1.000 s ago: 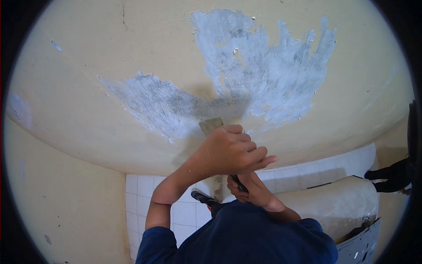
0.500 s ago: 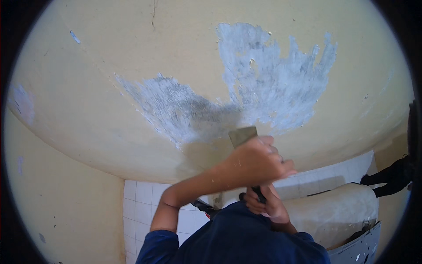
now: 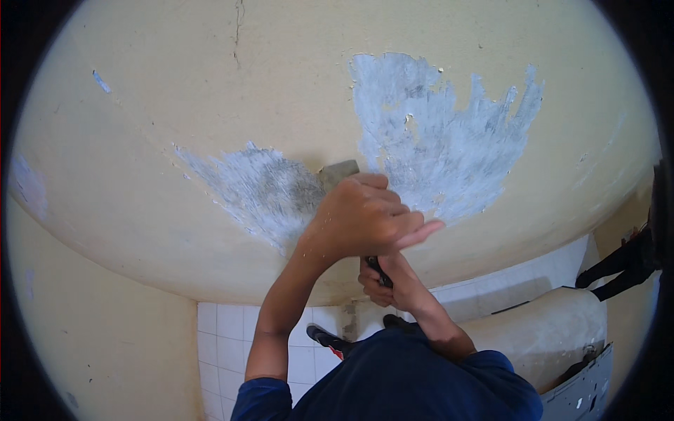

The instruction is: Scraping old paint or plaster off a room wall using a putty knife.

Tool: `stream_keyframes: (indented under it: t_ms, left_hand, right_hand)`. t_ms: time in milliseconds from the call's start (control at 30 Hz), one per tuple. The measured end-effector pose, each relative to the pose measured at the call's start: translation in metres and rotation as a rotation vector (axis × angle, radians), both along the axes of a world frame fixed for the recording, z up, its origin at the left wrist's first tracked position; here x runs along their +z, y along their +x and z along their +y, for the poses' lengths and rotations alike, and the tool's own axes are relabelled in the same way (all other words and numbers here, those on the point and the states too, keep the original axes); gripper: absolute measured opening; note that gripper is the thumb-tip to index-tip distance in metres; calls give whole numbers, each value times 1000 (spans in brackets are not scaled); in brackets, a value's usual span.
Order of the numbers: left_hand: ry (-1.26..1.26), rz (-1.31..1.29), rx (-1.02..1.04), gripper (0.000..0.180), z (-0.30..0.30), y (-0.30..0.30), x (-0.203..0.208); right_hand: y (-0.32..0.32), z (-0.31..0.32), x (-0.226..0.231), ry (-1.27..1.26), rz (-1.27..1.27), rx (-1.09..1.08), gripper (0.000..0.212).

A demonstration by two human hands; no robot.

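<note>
A wide metal-bladed scraper (image 3: 342, 168) with a black handle is in both my hands, its blade against the wall (image 3: 309, 91) between two bared grey patches. Upper of the two, my left hand (image 3: 372, 214) is closed around the scraper just below the blade, one digit sticking out to the right. Lower down, my right hand (image 3: 394, 281) wraps the end of the black handle. The left patch (image 3: 267, 182) is streaked grey, and the larger right patch (image 3: 442, 133) has ragged edges. My left hand covers the middle of the scraper.
White floor tiles (image 3: 228, 330) lie below the wall, with my shoe (image 3: 324, 335) on them. To the right stand a worn pale surface (image 3: 533, 337) and a grey spattered panel (image 3: 586, 382). At the far right another person's dark-clothed legs (image 3: 621, 270) show.
Both hands and the scraper have moved up the wall and slightly left. The blade went from below the grey patches to the gap between them. My view has shifted a little.
</note>
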State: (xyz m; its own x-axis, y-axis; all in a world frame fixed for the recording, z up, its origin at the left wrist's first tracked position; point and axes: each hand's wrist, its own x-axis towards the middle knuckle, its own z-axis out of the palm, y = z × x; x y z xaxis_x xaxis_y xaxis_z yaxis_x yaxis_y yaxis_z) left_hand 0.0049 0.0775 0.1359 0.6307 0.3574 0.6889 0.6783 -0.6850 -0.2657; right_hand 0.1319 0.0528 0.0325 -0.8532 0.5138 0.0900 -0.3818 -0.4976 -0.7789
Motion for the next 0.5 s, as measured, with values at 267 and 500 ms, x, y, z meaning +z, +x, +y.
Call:
stream_keyframes:
  t_ms: [267, 500]
  left_hand:
    - [-45, 14, -171, 29, -48, 50, -25]
    - [51, 49, -111, 28, 10, 3, -33]
  right_hand:
    - [72, -41, -48, 183, -199, -73, 28]
    - [24, -1, -27, -28, -38, -35, 25]
